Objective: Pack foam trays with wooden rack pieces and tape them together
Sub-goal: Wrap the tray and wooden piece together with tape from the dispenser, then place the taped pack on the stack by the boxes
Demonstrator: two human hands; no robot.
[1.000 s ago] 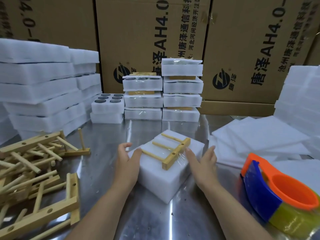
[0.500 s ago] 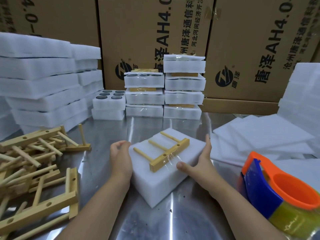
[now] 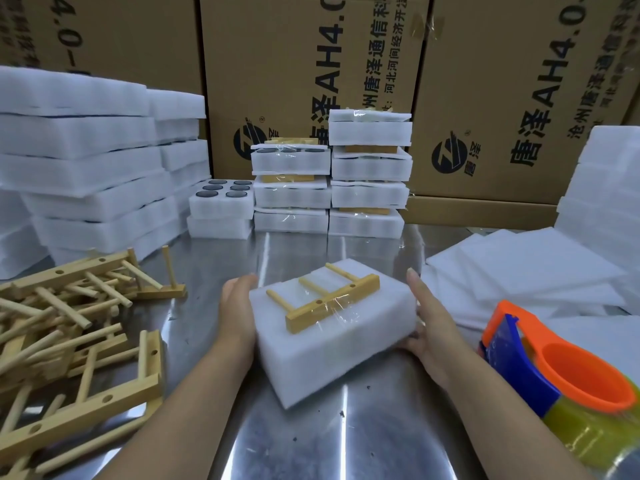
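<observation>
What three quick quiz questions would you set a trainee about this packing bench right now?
1. True or false: the left hand and the right hand hold the foam pack by opposite sides.
2. The tape dispenser sits: A) on the person's left B) on the person's right C) atop the foam pack.
3. How many pegs show on the wooden rack piece taped onto the pack?
Key: 1 true; 2 B; 3 three.
</observation>
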